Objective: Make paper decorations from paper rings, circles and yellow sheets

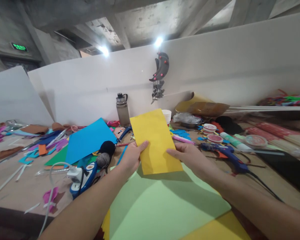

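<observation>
A yellow rectangular sheet (156,140), of paper or thin felt, is raised in front of me and leans slightly to the left. My left hand (133,156) pinches its left edge, thumb on the near face. On the opposite edge, my right hand (186,154) grips it the same way. The fingers behind the sheet are hidden. Below lies a large light green sheet (162,203), with a second yellow sheet (220,228) showing from under it at the front.
Left are a blue sheet (90,143), a power strip (86,176) with a white plug, and yarn balls (107,148). A water bottle (122,110) stands behind. Right lies a blue glue gun (227,156) with its cord. A moon ornament (161,68) hangs by the white panel.
</observation>
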### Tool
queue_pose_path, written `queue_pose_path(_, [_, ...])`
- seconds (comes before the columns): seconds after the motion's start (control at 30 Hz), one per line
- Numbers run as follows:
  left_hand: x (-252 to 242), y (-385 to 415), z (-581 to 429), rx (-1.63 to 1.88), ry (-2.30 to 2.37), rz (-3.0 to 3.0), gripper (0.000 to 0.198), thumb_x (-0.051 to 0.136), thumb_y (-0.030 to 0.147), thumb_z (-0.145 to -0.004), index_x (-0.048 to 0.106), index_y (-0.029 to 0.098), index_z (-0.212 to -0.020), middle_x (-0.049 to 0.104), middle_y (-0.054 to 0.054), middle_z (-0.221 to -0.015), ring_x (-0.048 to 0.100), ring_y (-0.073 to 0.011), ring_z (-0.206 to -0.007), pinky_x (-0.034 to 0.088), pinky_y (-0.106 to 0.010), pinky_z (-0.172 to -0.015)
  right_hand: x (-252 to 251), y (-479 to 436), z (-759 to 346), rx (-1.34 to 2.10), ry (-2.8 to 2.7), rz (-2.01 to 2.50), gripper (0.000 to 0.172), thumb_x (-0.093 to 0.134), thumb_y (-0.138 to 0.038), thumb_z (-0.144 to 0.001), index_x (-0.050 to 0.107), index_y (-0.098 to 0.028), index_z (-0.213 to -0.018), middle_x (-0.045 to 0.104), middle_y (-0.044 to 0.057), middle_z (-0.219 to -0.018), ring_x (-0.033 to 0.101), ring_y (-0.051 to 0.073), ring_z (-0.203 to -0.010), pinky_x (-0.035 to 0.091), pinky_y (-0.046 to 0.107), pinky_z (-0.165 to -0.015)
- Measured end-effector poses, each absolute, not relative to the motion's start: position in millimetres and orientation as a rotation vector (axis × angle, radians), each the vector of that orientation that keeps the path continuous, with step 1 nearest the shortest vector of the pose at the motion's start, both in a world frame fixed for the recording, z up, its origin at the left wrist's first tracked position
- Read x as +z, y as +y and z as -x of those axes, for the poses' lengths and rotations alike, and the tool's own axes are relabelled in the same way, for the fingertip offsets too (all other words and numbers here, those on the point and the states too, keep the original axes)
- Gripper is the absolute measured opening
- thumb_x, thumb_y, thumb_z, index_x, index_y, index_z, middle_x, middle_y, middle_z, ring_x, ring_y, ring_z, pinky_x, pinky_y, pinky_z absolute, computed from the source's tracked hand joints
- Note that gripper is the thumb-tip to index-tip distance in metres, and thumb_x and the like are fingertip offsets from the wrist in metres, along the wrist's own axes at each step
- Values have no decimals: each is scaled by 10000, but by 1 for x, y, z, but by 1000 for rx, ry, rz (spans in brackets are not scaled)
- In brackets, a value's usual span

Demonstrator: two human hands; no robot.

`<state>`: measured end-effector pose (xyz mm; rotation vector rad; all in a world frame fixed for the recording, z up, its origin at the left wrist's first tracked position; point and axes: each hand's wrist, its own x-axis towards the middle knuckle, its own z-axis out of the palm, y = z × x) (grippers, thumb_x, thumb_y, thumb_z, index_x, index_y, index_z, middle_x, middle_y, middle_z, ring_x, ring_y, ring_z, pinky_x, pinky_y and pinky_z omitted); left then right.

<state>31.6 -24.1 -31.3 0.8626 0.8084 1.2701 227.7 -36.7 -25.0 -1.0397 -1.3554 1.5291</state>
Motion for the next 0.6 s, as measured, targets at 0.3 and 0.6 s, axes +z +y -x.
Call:
queue_pose_path(0.3, [-28, -24, -31, 1287, 797, -808, 249, 609, 283, -874, 674, 100, -1029, 727, -152, -1072, 711, -248, -926, 564, -385, -897, -23, -36, -229, 1470, -1335, 1110, 238, 736, -440, -688, 749, -229, -799, 777, 37, -836, 727, 253, -728, 578, 362, -652])
queue_pose_path(0.6, [-8, -14, -10, 1388, 844, -872, 343, 539, 423, -899, 684, 114, -928, 744, -123, -817, 715, -193, -731, 558, -272, -638, -6, -25, -247, 1399, -1088, 1047, 82, 624, -290, -803, 683, -258, -851, 767, 26, -809, 716, 206, -670, 599, 346, -653])
